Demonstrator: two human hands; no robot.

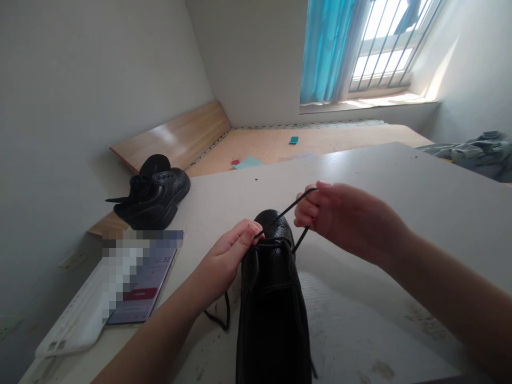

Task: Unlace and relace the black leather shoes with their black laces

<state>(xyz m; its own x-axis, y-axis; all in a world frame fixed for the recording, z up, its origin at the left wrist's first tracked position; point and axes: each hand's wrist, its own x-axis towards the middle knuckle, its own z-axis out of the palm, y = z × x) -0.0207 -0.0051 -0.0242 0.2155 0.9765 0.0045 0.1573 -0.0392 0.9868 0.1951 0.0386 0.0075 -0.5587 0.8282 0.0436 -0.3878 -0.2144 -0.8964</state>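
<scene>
Head view: hands over desk, barred window beyond.

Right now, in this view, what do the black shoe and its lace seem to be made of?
The black shoe looks like leather with a soft sheen; the pebbled grain on its toe is the sign, though it could be synthetic. The lace looks like thin textile cord with a matte finish, since it curves slackly, but any weave is too small to confirm.
</scene>
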